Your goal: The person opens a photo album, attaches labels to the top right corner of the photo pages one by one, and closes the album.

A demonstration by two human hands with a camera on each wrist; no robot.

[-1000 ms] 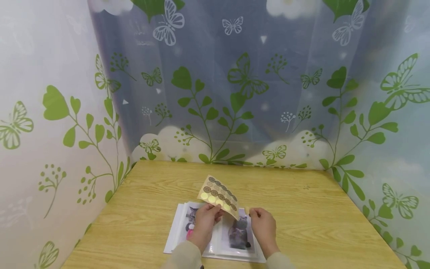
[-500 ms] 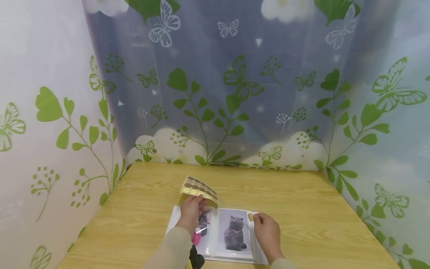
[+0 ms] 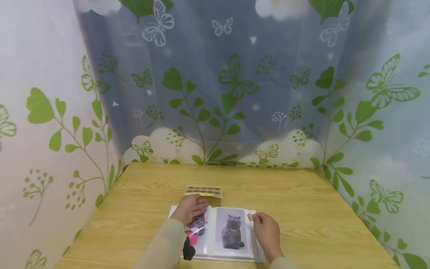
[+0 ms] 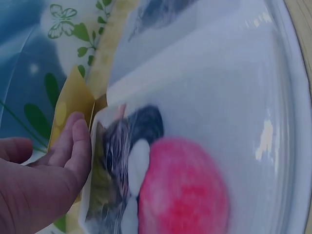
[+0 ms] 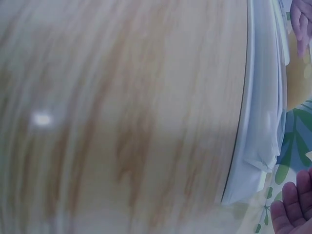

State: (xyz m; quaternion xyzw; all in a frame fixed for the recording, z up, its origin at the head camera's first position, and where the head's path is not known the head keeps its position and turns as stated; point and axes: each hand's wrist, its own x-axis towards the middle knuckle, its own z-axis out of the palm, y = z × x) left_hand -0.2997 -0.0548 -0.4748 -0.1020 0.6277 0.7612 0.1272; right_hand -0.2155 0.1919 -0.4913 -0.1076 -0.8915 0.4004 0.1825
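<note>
An open photo album (image 3: 259,252) lies on the table, a grey cat photo (image 3: 232,235) on its right page. The left page's photo (image 3: 192,237), a tabby cat with something pink, is partly covered by my left hand (image 3: 189,209). That hand's fingers are extended beside the sheet of round stickers (image 3: 203,190), which tilts up just beyond the album. In the left wrist view the thumb stands apart from the fingers, and the sheet (image 4: 75,95) shows behind them. My right hand (image 3: 270,233) pinches a small gold sticker (image 3: 250,217) at the album's right edge.
The wood-grain table (image 3: 302,216) extends around the album. A patterned curtain (image 3: 208,74) with leaves and butterflies encloses the back and sides. A black piece (image 3: 189,249) hangs by the left sleeve, over the album's lower left.
My left hand has carried the sticker sheet left and lowered it beyond the album, and its fingers have straightened off it. The right hand keeps the gold sticker near the album's right edge.
</note>
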